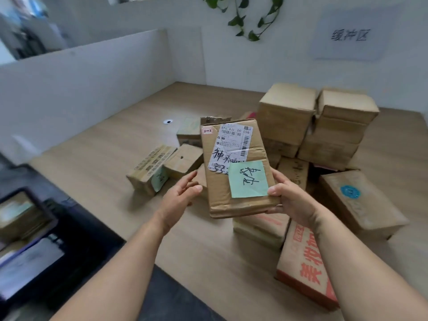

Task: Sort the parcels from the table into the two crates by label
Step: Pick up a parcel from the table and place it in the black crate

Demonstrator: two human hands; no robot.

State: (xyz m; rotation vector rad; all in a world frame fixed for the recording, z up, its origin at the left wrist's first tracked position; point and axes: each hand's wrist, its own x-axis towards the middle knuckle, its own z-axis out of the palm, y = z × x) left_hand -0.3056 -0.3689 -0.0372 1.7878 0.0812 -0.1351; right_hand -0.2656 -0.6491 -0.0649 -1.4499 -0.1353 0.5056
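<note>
A flat cardboard parcel [222, 181] is held up above the table, its top face turned to me. It bears a white shipping label and a green sticky note [247, 179] with handwriting. My right hand [289, 195] grips its right edge, thumb on the note's corner. My left hand [183, 193] is at the parcel's left edge with the thumb touching it and the fingers spread loosely. Below the parcel, more cardboard parcels lie on the wooden table [115, 135].
Stacked boxes [287, 112] stand at the back right; a box with red print [301, 262] and one with a blue sticker [356, 200] lie near right. Small boxes [152, 172] sit left of centre. A dark crate [25, 218] with parcels is at lower left. White partitions enclose the table.
</note>
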